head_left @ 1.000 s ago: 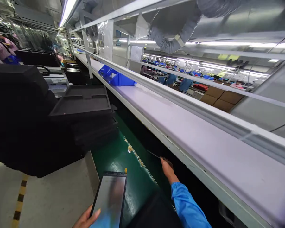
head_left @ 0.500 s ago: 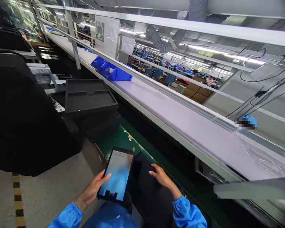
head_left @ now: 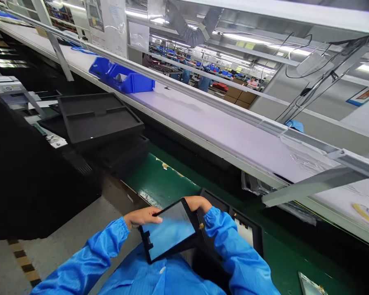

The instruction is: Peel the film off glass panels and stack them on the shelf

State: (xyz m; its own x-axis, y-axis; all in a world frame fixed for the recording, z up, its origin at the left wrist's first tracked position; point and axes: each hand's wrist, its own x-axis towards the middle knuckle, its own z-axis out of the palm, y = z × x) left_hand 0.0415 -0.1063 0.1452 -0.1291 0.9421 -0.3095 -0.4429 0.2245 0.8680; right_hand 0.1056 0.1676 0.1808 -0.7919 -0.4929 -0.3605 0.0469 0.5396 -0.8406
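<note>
A black-framed tablet screen (head_left: 169, 232) with a pale blue glossy face is held tilted in front of my chest. My left hand (head_left: 141, 216) grips its near-left edge, thumb laid along the top of the frame. My right hand (head_left: 197, 202) is curled over its far edge, fingers partly hidden behind the panel. Both arms wear bright blue sleeves. Under the screen, on the green belt (head_left: 160, 180), lies a black foam tray (head_left: 246, 229) with a pale insert showing.
A stack of black foam trays (head_left: 95, 116) stands left of the belt. Blue bins (head_left: 123, 78) sit on the long white shelf (head_left: 221, 127) behind it. A roll of tape (head_left: 367, 213) lies at the far right. Other people work in the background.
The view has swung right along the line. The screen has turned from upright to sideways, and my right hand has left the black tray and taken hold of the screen's far edge.
</note>
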